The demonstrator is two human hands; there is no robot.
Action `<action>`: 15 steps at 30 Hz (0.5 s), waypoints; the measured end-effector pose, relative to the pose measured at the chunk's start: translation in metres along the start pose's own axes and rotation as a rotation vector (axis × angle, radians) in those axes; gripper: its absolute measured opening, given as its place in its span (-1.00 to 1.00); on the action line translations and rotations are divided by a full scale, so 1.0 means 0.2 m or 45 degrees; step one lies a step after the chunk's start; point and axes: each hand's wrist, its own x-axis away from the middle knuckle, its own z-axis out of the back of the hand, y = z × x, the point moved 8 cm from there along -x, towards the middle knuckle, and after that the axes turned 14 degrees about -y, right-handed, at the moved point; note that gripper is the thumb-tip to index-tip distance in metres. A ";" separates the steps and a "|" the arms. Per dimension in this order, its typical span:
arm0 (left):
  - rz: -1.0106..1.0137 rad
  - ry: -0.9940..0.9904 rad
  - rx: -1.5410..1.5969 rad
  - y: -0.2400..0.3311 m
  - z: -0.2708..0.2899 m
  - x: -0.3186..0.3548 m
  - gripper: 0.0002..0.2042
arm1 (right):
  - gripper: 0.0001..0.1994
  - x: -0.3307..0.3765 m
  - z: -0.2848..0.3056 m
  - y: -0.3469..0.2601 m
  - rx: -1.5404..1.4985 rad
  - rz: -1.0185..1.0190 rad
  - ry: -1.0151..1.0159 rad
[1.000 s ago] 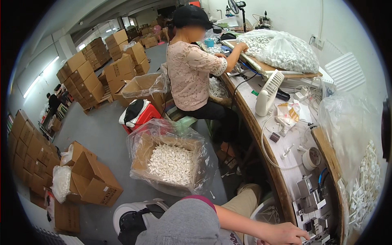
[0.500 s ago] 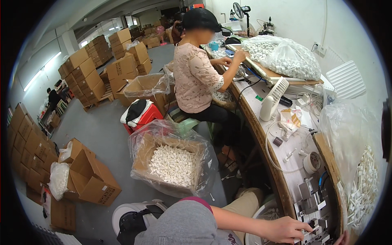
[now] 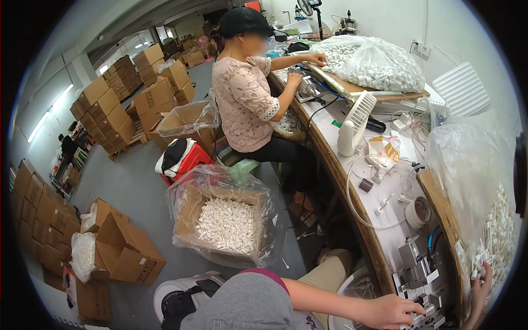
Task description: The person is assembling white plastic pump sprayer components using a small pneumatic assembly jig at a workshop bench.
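Observation:
My left hand (image 3: 389, 311) rests at the near end of a metal fixture (image 3: 416, 278) with blocks and clamps, on the bench at the lower right. Its fingers are bent together against the metal, and whatever they pinch is hidden. At the far right, my right hand (image 3: 482, 289) reaches into a pile of small white plastic pieces (image 3: 498, 236) inside a clear plastic bag (image 3: 462, 165). Thumb and finger stand apart among the pieces. A wooden board (image 3: 440, 214) runs between fixture and pile.
A co-worker (image 3: 245, 104) sits along the same bench, one hand at a bag of white parts (image 3: 385, 66). A lined carton (image 3: 187, 231) of white pieces stands on the floor. A white fan (image 3: 355, 126), a tape roll (image 3: 418, 213) and tubing (image 3: 352, 198) lie on the bench.
My right hand has moved up from the lower edge into the white pieces. My left hand stays at the fixture. The co-worker has stretched one arm to the bag; the view has shifted slightly.

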 end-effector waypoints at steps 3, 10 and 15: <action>-0.004 -0.014 0.034 -0.04 -0.05 -0.01 -0.83 | -0.59 0.01 -0.05 -0.17 0.077 0.087 0.113; 0.137 0.045 0.024 -0.16 -0.13 -0.02 -0.76 | -0.81 -0.01 -0.04 -0.19 0.016 0.008 0.090; 0.145 -0.090 -0.384 -0.30 -0.33 -0.01 -0.82 | -0.82 0.01 -0.03 -0.13 0.106 0.040 0.171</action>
